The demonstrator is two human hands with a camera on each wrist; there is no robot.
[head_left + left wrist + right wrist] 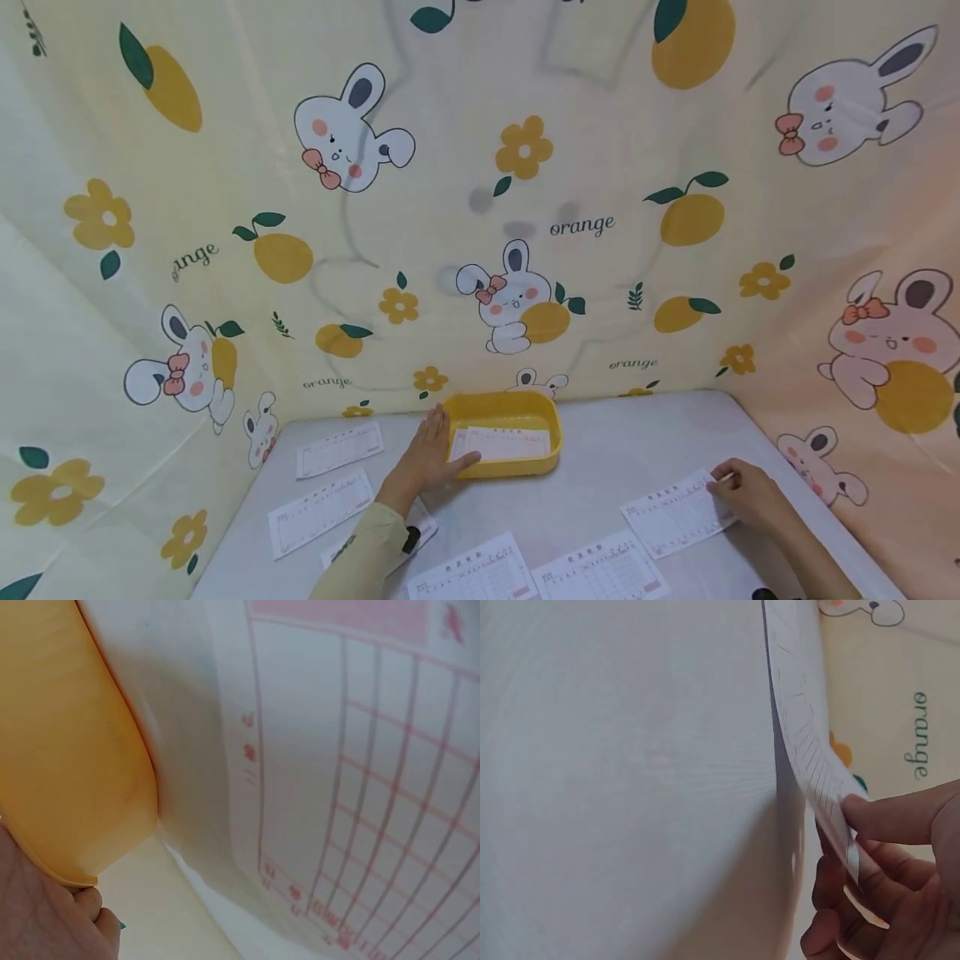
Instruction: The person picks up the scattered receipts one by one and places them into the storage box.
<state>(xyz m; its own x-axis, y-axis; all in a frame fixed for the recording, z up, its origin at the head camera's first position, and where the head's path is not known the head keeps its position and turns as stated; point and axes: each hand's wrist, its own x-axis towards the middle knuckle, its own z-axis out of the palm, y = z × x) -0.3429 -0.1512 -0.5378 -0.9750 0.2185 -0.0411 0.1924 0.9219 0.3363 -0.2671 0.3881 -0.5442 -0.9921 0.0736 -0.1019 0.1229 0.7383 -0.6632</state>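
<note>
A yellow plastic basket (pixel 555 457) stands at the back of the table, with printed paper slips (pixel 510 443) lying inside. My left hand (pixel 431 458) rests against its left side, fingers straight along the wall and thumb over the front rim. The left wrist view shows this hand (pixel 56 907) at the basket's wall (pixel 75 750). On the right, my right hand (pixel 753 496) pinches the right corner of a printed receipt slip (pixel 675 515). In the right wrist view, the right hand (pixel 900 877) has thumb and fingers on the bent end of that slip (pixel 810 757).
Several similar slips lie about the white table (pixel 592 500): one at the back left (pixel 341 450), one below it (pixel 321 512), one partly under my left arm, and two along the front (pixel 476 575). A printed curtain (pixel 450 208) encloses the table's back and sides.
</note>
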